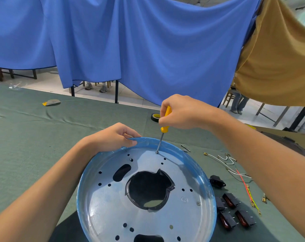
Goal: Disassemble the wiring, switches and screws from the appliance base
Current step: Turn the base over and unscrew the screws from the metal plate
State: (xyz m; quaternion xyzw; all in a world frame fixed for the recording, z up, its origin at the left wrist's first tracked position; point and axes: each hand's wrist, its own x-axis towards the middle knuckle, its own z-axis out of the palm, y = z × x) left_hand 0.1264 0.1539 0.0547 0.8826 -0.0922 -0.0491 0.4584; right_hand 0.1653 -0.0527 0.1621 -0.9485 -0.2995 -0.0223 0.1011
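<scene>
First-person view, looking down at a round metal appliance base (104, 203) w/ a blue rim, lying open side up on a green cloth-covered table (34, 137). The base sits close to the viewer, centre-bottom of the view; it has a large jagged black hole in the middle and many small holes.

L hand (113, 137) grips the base's far-left rim, fingers curled over the edge. R hand (181, 112), above the base's far edge, is closed round the yellow handle of a screwdriver (164, 128). The screwdriver's tip rests on a screw (156, 152) in the far part of the base floor. A second screw (198, 203) sits near the base's right rim.

Right of the base, on the cloth: four black switches (232, 212), a black socket part (217, 180), white wires (228, 161) and a red and yellow-green wire (247, 191). Just beyond the base's far-right rim are small metal pins (185, 147). Beyond the base is a roll of black tape (155, 117), partly hidden by the R hand.

Room: behind the table hangs a blue curtain (130, 41), w/ a tan cloth (279, 58) to its right. The floor is pale tile (43, 82), w/ table legs and a person's shoes (95, 86) showing under the curtain.
</scene>
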